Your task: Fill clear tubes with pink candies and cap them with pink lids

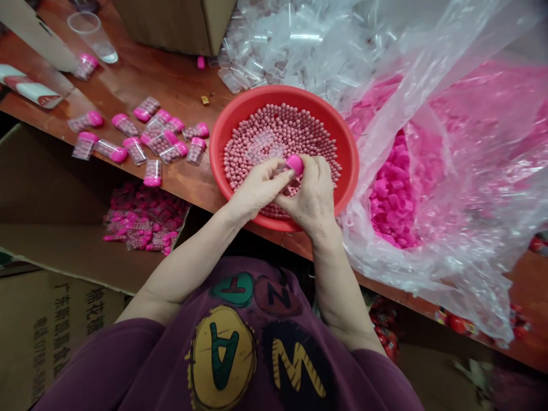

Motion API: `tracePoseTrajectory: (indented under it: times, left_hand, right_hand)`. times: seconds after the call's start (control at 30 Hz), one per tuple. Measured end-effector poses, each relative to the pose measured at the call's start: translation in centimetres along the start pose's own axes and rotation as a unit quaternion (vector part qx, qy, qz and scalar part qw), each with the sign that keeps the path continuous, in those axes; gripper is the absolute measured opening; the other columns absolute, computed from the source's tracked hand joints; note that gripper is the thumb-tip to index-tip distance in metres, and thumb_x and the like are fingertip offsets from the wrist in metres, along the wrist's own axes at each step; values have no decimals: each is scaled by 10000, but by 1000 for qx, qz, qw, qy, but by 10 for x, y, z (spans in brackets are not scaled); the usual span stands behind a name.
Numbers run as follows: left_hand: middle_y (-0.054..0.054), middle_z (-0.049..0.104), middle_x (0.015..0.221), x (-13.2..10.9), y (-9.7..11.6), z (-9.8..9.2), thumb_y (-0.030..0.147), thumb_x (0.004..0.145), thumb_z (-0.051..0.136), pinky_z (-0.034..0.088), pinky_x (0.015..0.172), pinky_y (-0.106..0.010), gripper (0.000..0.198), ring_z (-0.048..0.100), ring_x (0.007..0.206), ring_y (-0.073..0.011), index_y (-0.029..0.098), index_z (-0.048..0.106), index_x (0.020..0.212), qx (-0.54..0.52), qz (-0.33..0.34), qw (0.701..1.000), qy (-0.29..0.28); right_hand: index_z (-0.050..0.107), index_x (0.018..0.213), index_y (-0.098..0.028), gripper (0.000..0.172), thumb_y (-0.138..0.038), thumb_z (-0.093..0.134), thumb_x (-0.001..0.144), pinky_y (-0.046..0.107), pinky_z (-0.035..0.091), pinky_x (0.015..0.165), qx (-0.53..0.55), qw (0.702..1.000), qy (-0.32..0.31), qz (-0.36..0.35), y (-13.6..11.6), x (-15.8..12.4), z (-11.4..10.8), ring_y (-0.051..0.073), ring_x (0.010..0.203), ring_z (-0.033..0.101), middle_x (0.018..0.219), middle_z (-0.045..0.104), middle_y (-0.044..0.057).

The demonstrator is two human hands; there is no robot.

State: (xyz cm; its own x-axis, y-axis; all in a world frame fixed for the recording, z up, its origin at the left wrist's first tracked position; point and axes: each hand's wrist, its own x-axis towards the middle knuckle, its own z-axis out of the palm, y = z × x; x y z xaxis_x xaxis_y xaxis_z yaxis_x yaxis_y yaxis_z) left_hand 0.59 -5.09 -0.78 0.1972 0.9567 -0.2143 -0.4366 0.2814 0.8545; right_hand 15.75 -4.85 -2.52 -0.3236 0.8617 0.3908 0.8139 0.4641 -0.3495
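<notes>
Both hands meet over the near side of a red bowl (222, 131) filled with small pink balls (278, 128). My left hand (257, 188) pinches a small clear tube whose body is hidden between the fingers. My right hand (314, 197) is closed on the tube's pink cap (295, 164), which sits at its fingertips. An empty clear tube (261, 145) lies on the balls just beyond the hands.
Several filled, pink-capped tubes (145, 142) lie on the brown table (171, 80) left of the bowl. More fill a carton below (143, 220). A clear bag of pink caps (394, 194) stands right. Empty clear tubes (274, 45) pile behind, beside a cardboard box (180, 23).
</notes>
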Motion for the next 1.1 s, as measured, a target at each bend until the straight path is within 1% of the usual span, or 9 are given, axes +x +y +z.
tracePoseTrajectory:
  times: [0.17,0.3,0.47,0.57,0.67,0.77,0.87,1.0,1.1]
  left_hand:
    - [14,678,772,-2,4,1,74,1022,674,498,654,-202,120,600,654,-81,147,702,932,-16,-30,999,4]
    - [18,670,741,-5,8,2,108,991,750,522,646,-205,111,613,626,-85,149,698,902,-37,-62,997,-4]
    - [-1,711,837,-5,3,0,136,960,768,525,669,-214,32,616,689,-99,163,752,964,-11,-19,1000,-12]
    - [-8,733,928,-2,-2,-3,70,922,726,548,794,-227,155,662,841,-124,179,779,1020,16,37,999,-10]
    - [-8,729,925,1,-6,-4,41,910,701,540,841,-229,176,666,889,-129,167,775,1009,31,43,999,-11]
    - [-1,706,873,3,-8,-3,38,921,698,515,782,-216,134,635,819,-115,154,755,955,40,12,999,-12]
    - [5,697,848,2,-7,-3,50,910,753,504,759,-209,100,624,792,-106,146,731,897,26,-6,1000,-16]
    - [21,681,802,5,-6,-2,63,860,857,483,706,-193,179,600,744,-90,134,694,847,-1,-31,999,-15]
    - [27,661,790,10,-10,1,24,903,800,482,712,-196,165,594,738,-86,136,680,885,11,-5,1000,13]
  right_hand:
    - [579,1383,-169,528,-378,717,918,702,533,1123,-10,1000,0,-3,1,-2,1,450,1250,599,1243,635,193]
    - [606,1360,-159,541,-426,739,908,751,510,1122,-17,1000,-11,-1,1,-3,0,479,1230,604,1212,638,201]
    - [595,1436,-127,575,-397,722,944,770,489,1155,-24,999,-27,24,-3,-3,-5,501,1290,610,1281,655,245]
    - [516,1555,-112,635,-339,664,981,744,492,1181,-27,1000,-7,13,-4,-2,-4,496,1384,589,1456,628,283]
    - [455,1624,-101,697,-305,634,981,721,482,1220,-7,1000,7,-17,-1,-1,3,477,1445,566,1549,577,285]
    - [486,1607,-115,714,-311,664,944,702,491,1226,18,999,-1,-33,4,-3,8,453,1415,585,1480,606,256]
    - [537,1562,-144,683,-318,680,917,698,524,1176,9,999,-2,-34,5,-4,8,441,1339,616,1413,641,232]
    - [576,1522,-97,646,-350,672,935,747,510,1122,-21,999,-8,-30,-1,-5,3,471,1279,628,1352,665,259]
    - [559,1555,-93,650,-342,658,963,719,511,1129,-52,998,-17,-19,-4,-2,3,471,1311,630,1393,664,268]
